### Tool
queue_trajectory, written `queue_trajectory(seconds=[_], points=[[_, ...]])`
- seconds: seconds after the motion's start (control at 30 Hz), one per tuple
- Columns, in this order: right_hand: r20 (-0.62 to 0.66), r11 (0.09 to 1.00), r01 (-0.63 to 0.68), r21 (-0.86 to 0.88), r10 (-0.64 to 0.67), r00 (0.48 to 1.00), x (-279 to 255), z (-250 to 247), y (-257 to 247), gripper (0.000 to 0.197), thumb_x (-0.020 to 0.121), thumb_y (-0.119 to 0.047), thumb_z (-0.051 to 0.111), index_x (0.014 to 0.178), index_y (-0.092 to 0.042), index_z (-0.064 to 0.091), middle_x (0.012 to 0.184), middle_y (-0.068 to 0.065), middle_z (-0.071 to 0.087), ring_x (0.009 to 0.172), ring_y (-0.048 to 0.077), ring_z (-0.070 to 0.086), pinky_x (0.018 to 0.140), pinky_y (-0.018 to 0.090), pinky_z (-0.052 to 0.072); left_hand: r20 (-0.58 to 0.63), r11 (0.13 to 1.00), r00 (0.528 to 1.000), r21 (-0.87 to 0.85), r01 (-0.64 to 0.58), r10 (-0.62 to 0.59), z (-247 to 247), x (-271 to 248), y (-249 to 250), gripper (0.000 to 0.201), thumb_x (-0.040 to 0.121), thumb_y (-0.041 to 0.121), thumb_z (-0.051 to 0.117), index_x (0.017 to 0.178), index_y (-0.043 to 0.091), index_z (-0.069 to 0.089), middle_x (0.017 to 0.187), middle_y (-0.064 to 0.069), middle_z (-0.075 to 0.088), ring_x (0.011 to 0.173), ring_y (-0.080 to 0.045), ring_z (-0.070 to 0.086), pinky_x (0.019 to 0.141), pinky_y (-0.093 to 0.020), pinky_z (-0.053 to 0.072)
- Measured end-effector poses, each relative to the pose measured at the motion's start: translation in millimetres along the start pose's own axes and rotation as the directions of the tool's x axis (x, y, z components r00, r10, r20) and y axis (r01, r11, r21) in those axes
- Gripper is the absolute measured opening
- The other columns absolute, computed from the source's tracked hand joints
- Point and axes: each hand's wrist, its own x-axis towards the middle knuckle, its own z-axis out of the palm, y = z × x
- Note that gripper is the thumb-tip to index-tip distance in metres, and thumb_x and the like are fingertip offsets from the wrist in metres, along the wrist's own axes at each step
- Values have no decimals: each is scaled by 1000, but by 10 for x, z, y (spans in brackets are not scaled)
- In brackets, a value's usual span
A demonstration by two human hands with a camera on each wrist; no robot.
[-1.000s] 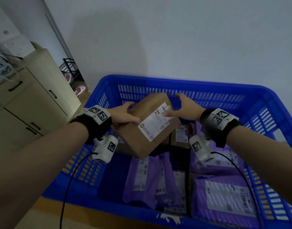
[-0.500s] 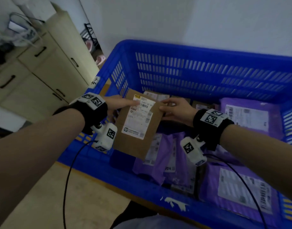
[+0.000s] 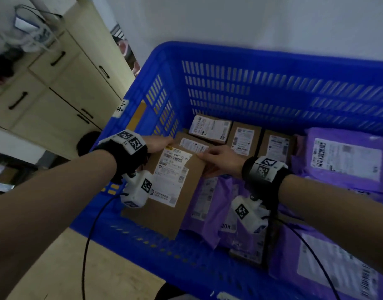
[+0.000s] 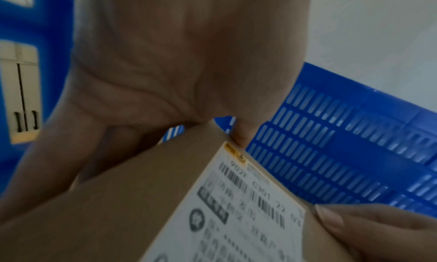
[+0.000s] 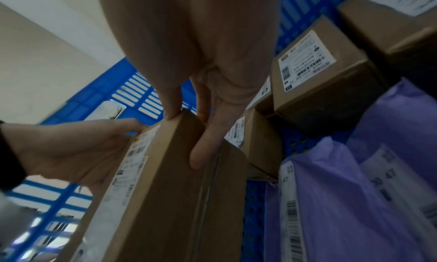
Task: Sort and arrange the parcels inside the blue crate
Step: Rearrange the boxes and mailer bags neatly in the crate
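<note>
Both hands grip flat cardboard box [image 3: 177, 187] with white shipping label, held tilted over blue crate [image 3: 273, 61] near its left wall. Left hand [image 3: 158, 142] clasps box's far left corner, thumb at top edge, fingers behind. Right hand [image 3: 221, 161] pinches far right corner, thumb on top, fingers along side. Small cardboard boxes [image 3: 243, 137] line crate's far wall. Purple mailer bags [image 3: 346, 161] fill right side and near edge.

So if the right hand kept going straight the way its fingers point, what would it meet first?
The right hand points toward the crate's far left corner. Past the held cardboard box, it would probably first meet the small labelled box just beyond its fingertips, then the blue crate wall; depth is unclear.
</note>
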Motion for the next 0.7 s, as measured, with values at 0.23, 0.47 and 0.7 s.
queue_trajectory(seconds=[0.23, 0.47, 0.7], points=[[29, 992, -122, -27, 123, 992, 127, -28, -14, 33, 101, -33, 40, 117, -7, 51, 81, 16, 66, 73, 25, 66, 72, 34, 57, -96, 946, 987, 309, -96, 131, 17, -9, 211, 33, 101, 22, 38, 69, 15, 38, 63, -4, 31, 51, -13, 25, 57, -25, 31], [-15, 958, -253, -134, 253, 967, 359, -82, 114, 36, 94, 2, 43, 128, 10, 46, 102, 21, 65, 75, 21, 59, 83, 37, 52, 144, 802, 960, 528, -279, 240, 188, -1, 257, 63, 94, 62, 27, 144, 25, 37, 153, 0, 33, 139, -23, 32, 116, -42, 25], [104, 931, -356, 80, 348, 932, 502, -87, 126, 17, 97, -14, 41, 106, -3, 50, 92, 14, 54, 81, 25, 54, 93, 39, 44, 208, 754, 948, 574, -319, 243, 281, -11, 335, 76, 82, 73, 42, 143, 30, 35, 152, 2, 32, 139, -22, 31, 110, -35, 27]])
